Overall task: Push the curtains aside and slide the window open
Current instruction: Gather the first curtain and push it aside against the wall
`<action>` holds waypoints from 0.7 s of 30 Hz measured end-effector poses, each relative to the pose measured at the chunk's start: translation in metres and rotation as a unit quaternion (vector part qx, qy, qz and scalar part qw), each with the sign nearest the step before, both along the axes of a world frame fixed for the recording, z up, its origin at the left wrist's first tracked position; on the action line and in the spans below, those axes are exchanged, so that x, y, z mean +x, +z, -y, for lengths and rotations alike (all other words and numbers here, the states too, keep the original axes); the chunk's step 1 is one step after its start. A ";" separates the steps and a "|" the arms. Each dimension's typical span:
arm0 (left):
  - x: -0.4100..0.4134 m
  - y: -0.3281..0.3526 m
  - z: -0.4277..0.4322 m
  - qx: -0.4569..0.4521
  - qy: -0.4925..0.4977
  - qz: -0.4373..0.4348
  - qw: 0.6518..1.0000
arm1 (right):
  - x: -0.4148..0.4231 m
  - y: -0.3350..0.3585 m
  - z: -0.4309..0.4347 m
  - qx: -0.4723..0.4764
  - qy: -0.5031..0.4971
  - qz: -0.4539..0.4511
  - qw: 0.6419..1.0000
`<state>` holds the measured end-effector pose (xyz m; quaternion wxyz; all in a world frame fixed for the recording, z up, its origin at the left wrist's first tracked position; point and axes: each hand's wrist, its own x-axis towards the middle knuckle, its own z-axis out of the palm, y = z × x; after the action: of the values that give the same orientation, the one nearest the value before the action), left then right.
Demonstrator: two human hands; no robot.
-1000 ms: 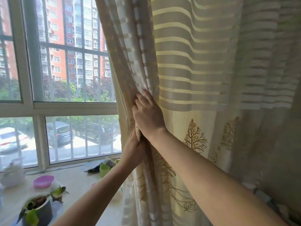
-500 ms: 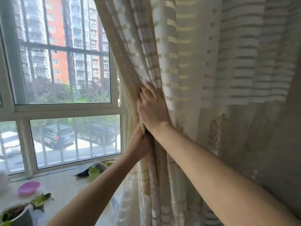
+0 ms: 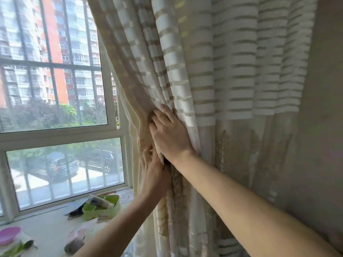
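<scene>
Curtains [image 3: 213, 75]: striped beige and white cloth, bunched into thick folds right of the middle, hanging from the top edge down past the sill; a gold tree pattern shows low on the folds.
Sheer layer [image 3: 133, 138]: a thinner pale panel hangs along the bunch's left edge, against the window frame.
Right hand [image 3: 169, 135]: laid flat on the gathered folds, fingers stretched out and pointing up and to the left, palm pressed to the cloth; it presses rather than closes round anything.
Left hand [image 3: 155, 172]: just below the right one and touching its wrist, fingers curled into the edge of the bunch; the cloth hides the fingertips, so I can't tell how firmly it has hold.
Arms: both bare, reaching up from the lower edge, the right one crossing from the lower right corner.
Window [image 3: 61, 130]: uncovered on the left, white frame, an upper pane over a lower pane, bars outside the glass; both panes look closed.
Outside: orange and white apartment blocks, trees, parked cars on the street below.
Sill [image 3: 48, 227]: pale ledge under the window.
Green box [image 3: 104, 208]: on the sill near the curtain's foot, with a rolled packet lying in it.
Pink dish [image 3: 9, 234]: at the sill's far left, well apart from the box.
Wall [image 3: 324, 127]: plain, right of the curtain.
</scene>
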<state>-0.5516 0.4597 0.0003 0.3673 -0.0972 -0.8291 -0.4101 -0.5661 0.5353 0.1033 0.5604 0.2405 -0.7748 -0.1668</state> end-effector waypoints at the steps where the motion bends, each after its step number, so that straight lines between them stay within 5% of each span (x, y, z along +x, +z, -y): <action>1: 0.002 0.000 -0.002 -0.002 0.009 0.000 1.000 | 0.000 0.000 -0.003 -0.001 0.006 0.000 1.000; 9: 0.000 0.007 -0.037 -0.020 -0.024 -0.042 0.999 | -0.005 0.002 -0.048 -0.007 0.007 0.003 1.000; 21: -0.077 0.017 -0.123 -0.010 -0.163 0.067 0.984 | -0.063 0.010 -0.156 -0.018 -0.072 0.063 0.995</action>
<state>-0.6283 0.5832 0.0172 0.2379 -0.2066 -0.8293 -0.4615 -0.6288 0.6918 0.1130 0.5011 0.1841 -0.8268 -0.1773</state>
